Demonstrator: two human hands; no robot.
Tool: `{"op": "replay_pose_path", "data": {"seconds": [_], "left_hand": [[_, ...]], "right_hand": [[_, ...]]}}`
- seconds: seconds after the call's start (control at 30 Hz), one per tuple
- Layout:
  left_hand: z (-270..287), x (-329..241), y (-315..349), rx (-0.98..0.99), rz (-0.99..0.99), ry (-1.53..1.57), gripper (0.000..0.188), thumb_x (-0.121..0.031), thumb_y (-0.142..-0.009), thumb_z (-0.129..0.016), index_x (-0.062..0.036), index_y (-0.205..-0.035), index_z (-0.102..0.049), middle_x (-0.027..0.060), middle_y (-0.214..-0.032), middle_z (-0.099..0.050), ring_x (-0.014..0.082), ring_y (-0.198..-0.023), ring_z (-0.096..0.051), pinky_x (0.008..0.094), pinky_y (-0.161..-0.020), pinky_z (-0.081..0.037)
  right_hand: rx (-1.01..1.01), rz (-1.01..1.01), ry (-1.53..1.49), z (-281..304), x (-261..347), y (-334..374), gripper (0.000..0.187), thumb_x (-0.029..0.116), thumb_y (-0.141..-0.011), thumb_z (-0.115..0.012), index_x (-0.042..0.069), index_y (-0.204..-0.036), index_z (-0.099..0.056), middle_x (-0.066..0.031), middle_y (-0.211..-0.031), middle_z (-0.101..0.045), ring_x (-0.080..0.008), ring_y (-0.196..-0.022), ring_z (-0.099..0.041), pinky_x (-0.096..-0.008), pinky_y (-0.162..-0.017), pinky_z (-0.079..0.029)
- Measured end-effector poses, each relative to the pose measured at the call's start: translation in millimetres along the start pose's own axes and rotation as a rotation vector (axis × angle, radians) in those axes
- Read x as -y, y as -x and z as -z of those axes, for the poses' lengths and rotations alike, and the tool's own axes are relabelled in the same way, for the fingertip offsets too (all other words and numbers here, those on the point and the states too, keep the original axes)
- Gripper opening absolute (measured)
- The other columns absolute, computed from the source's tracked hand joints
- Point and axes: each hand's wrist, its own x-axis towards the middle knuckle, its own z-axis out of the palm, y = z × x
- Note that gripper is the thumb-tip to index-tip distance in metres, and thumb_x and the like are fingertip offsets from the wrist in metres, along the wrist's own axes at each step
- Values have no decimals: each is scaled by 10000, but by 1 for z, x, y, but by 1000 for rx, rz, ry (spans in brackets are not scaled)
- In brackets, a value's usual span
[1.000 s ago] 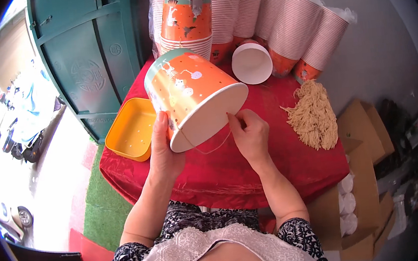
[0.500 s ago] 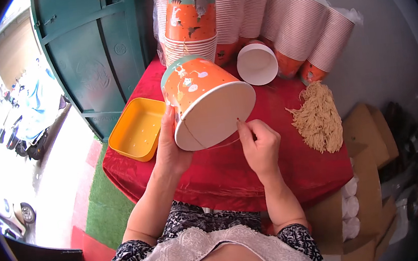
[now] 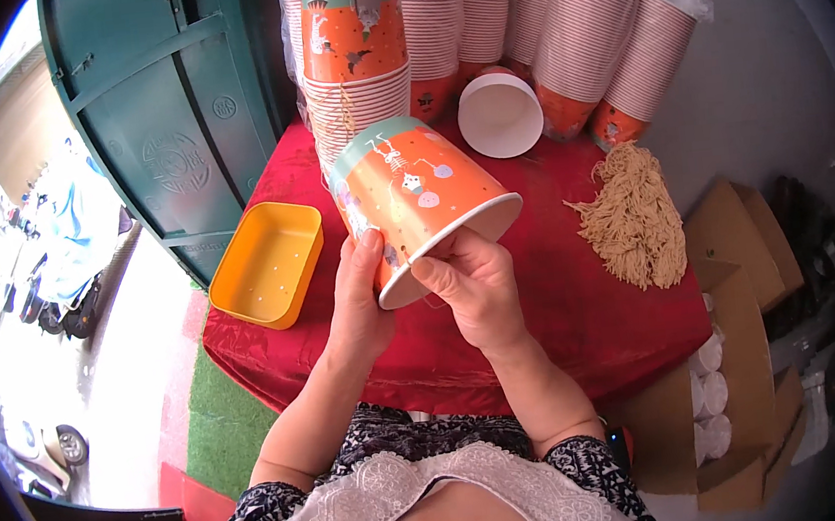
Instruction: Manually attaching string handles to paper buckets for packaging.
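Above the front of the table, an orange and green paper bucket point(image 3: 435, 183) with printed skeleton figures is tilted, its white-rimmed mouth turned down toward me. My left hand point(image 3: 360, 291) supports it from the left side, thumb on the outer wall near the rim. At the mouth, my right hand point(image 3: 475, 285) has its fingers inside and its thumb at the rim's edge, closed on the rim. A thin brown cord shows only faintly between the hands; its ends are hidden.
A yellow plastic tub point(image 3: 224, 289) with small white bits lies left on the red tablecloth point(image 3: 595, 334). Stacked buckets point(image 3: 354, 36) stand behind, beside a bucket on its side point(image 3: 501, 117). Tan cords point(image 3: 635, 224) lie right; cardboard boxes point(image 3: 740, 370) stand beyond the table.
My right hand has moved from beside the bucket, where it pinched the cord, to the rim with fingers inside. The bucket has turned, its mouth facing further down.
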Motion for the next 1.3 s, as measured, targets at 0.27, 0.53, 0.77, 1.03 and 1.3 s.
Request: {"op": "replay_pose_path", "data": {"seconds": [0.27,0.53,0.77,1.03,1.3], "left_hand": [[-8,4,0,-21,-125,26,613,-339,-926,-639,-21,-1348,-328,104,-1273,-505,162,-1149,-538,331,-988,-449],[-18,5,2,-68,-276,-27,666,-289,-919,-646,-13,-1386,-259,136,-1301,-464,188,-1168,-521,339,-989,-454],[-17,4,3,-126,-372,-72,705,-190,-900,-642,-12,-1425,-206,138,-1301,-454,193,-1166,-517,344,-985,-461],[-9,0,1,-95,-378,-143,812,-150,-857,-681,-29,-1465,-156,126,-1287,-460,188,-1143,-533,336,-970,-474],[-8,2,9,-108,-400,-173,1094,-377,-722,-849,-25,-1476,-139,111,-1301,-441,184,-1161,-510,337,-979,-455]], "right_hand": [[-118,118,-22,2,-14,6,110,100,-919,-666,4,-962,-634,-5,-885,-641,-60,-822,-578,-222,-731,-482],[-182,402,251,2,-22,8,94,6,-897,-638,19,-862,-551,-45,-905,-591,-63,-766,-537,-195,-647,-440],[-209,579,511,1,-26,8,97,-10,-893,-623,24,-896,-532,-76,-923,-584,-102,-721,-531,-231,-611,-449],[-225,459,408,0,-35,17,120,-24,-913,-595,28,-885,-491,-72,-871,-566,-75,-667,-482,-214,-585,-412],[-179,647,586,-5,-25,19,156,-51,-887,-598,25,-877,-461,-83,-838,-551,-68,-608,-421,-205,-517,-356]]}}
